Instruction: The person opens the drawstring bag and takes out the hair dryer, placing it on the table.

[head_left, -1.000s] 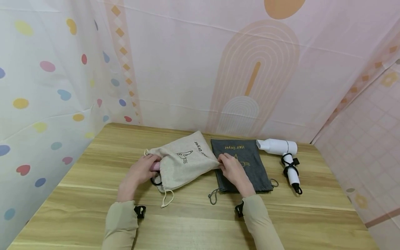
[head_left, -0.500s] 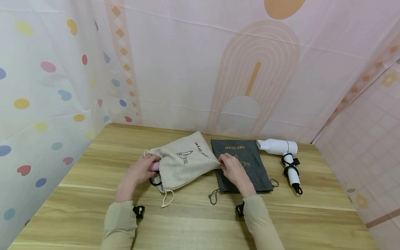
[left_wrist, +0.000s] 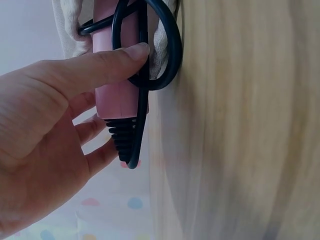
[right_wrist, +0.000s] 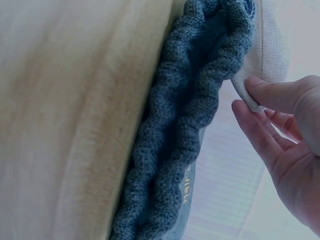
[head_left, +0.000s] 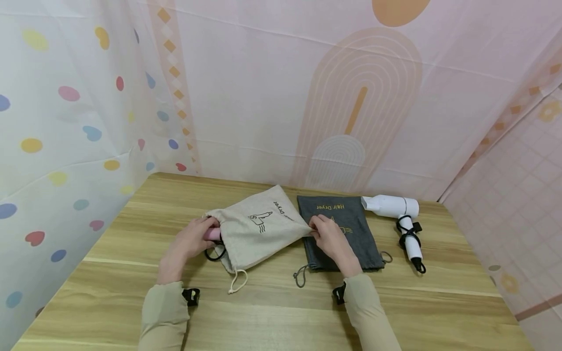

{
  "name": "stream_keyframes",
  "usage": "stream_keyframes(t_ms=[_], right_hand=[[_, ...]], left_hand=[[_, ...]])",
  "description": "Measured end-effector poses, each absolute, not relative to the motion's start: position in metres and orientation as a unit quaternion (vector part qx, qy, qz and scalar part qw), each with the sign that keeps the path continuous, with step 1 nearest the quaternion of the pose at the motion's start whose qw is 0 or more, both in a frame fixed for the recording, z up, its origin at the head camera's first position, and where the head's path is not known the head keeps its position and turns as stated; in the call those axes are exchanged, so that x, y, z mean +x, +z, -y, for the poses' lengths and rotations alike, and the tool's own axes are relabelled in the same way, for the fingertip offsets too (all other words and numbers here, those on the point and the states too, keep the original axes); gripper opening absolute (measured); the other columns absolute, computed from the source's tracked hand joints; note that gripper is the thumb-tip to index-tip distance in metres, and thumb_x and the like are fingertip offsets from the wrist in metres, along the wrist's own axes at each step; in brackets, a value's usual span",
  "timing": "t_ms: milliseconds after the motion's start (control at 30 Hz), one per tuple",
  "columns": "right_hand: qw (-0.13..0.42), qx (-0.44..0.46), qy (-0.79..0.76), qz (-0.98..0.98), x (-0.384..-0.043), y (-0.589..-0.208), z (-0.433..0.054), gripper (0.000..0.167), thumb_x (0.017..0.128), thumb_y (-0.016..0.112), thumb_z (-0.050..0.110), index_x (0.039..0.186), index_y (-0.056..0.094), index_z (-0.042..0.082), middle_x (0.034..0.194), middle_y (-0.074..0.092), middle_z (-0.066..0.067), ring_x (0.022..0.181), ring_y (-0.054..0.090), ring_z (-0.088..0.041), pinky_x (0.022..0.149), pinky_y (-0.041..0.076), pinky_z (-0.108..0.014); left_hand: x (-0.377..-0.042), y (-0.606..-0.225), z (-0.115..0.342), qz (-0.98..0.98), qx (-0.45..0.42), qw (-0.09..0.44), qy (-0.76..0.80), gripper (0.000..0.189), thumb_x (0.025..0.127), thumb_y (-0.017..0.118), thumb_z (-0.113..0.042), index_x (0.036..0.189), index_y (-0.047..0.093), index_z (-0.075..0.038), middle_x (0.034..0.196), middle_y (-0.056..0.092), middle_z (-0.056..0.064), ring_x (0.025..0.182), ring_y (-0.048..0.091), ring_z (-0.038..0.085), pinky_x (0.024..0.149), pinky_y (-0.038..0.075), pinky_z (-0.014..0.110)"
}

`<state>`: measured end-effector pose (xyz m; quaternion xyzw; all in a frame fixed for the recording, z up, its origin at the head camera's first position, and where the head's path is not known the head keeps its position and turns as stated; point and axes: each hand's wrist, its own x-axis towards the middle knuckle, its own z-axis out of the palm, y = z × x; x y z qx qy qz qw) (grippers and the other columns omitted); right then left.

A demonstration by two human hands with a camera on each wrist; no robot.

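My left hand (head_left: 190, 240) grips the pink handle of a hair dryer (left_wrist: 117, 100), fingers on one side and thumb across its black cord (left_wrist: 173, 55). The handle sticks out of the mouth of a beige drawstring bag (head_left: 248, 241); the rest of the dryer is hidden inside. My right hand (head_left: 329, 238) pinches the bag's bottom corner between thumb and fingertips, over a dark grey drawstring bag (head_left: 355, 251). In the right wrist view that pinched beige corner stands just past the dark bag's gathered mouth.
The dark bag lies flat on the wooden table (head_left: 263, 317), its cord loops toward me. To its right lies a white hair dryer (head_left: 390, 206), cord wound around its handle. A patterned cloth backdrop (head_left: 246, 97) rises behind the table.
My left hand has shifted slightly left with the pink handle, and more of its black cord loop shows outside the bag's mouth. The right hand has stayed almost in place.
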<state>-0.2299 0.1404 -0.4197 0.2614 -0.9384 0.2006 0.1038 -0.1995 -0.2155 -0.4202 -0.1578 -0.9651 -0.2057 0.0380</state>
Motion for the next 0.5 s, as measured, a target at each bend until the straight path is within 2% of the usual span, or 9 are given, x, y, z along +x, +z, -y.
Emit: stream_keyframes(t_ms=[267,500], right_hand=[[0.1,0.272,0.19,0.938,-0.2299,-0.4189,-0.141,0.008,0.085,0.067,0.003,0.086,0.06,0.007,0.083,0.058,-0.003,0.067,0.052,-0.011,0.06,0.043,-0.024],[0.1,0.297,0.195,0.929,-0.2303,-0.4215,-0.1415,0.013,0.083,0.068,0.0,0.085,0.06,0.009,0.082,0.058,-0.002,0.068,0.053,-0.01,0.06,0.045,-0.024]], left_hand=[[-0.1993,-0.4207,0.2151,0.967,-0.155,0.037,-0.196,0.037,0.071,0.077,-0.004,0.103,0.058,-0.006,0.106,0.062,0.019,0.099,0.055,0.038,0.083,0.046,0.052],[-0.2,-0.4222,0.2121,0.969,-0.158,0.028,-0.188,0.042,0.07,0.076,-0.002,0.107,0.056,-0.003,0.111,0.061,0.023,0.103,0.053,0.043,0.086,0.046,0.054]])
